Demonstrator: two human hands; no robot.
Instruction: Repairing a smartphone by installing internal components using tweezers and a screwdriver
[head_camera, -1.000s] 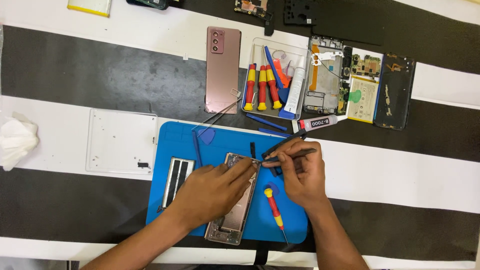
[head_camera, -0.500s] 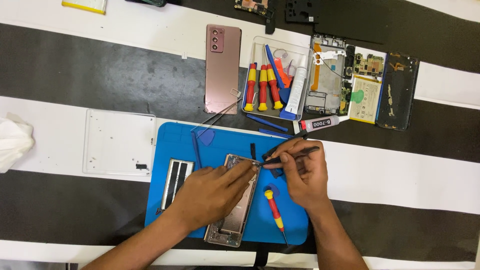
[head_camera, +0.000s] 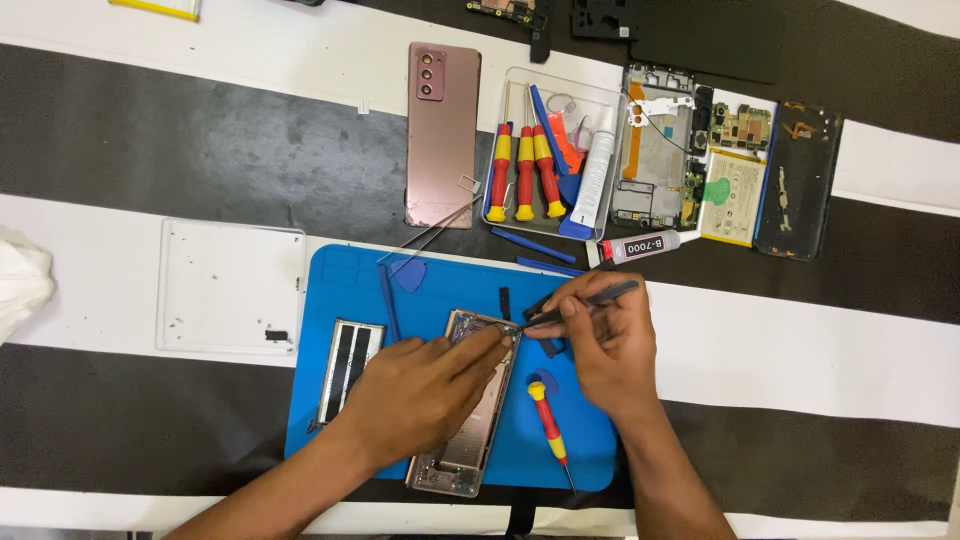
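An opened phone frame (head_camera: 462, 440) lies lengthwise on a blue work mat (head_camera: 440, 285). My left hand (head_camera: 420, 395) rests flat on the frame, fingers pressing its upper part. My right hand (head_camera: 600, 345) grips dark tweezers (head_camera: 590, 300), whose tips touch the frame's top right corner. A red and yellow screwdriver (head_camera: 548, 425) lies on the mat just below my right hand. A small black and silver part (head_camera: 348, 368) sits on the mat left of my left hand.
A clear tray (head_camera: 560, 150) with several screwdrivers and blue pry tools stands behind the mat. A pink phone back (head_camera: 441, 135), a glue tube (head_camera: 640, 247) and disassembled phone parts (head_camera: 700, 165) lie nearby. A white tray (head_camera: 225, 285) sits left; white cloth (head_camera: 20, 280) at far left.
Both hands stay on the phone frame; the tweezers' tips have shifted only slightly at its top corner.
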